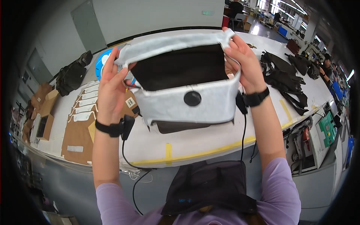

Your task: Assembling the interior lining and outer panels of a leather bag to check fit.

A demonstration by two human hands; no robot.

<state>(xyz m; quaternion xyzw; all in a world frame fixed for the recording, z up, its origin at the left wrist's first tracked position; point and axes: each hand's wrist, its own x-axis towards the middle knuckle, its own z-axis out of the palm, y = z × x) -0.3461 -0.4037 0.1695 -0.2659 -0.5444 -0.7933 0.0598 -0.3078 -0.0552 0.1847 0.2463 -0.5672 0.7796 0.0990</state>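
Observation:
A pale grey bag [165,107] with a black lining [176,67] is held up above the white worktable, its mouth spread open toward me. A round black disc [192,98] sits on the middle of its front panel. My left hand [112,80] pinches the bag's left end, with fingers behind and thumb in front. My right hand [243,60] grips the upper right corner, thumb and fingers closed around the edge. Beneath the bag a dark flat piece [180,127] shows partly; the rest of it is hidden.
On the white table [202,146] lie a brown sheet [77,138] with several white strips [85,108], a blue round object [99,65], a dark bag [71,77] and black pieces [283,77]. Cables hang from both my wrist straps. A person [327,67] is at the far right.

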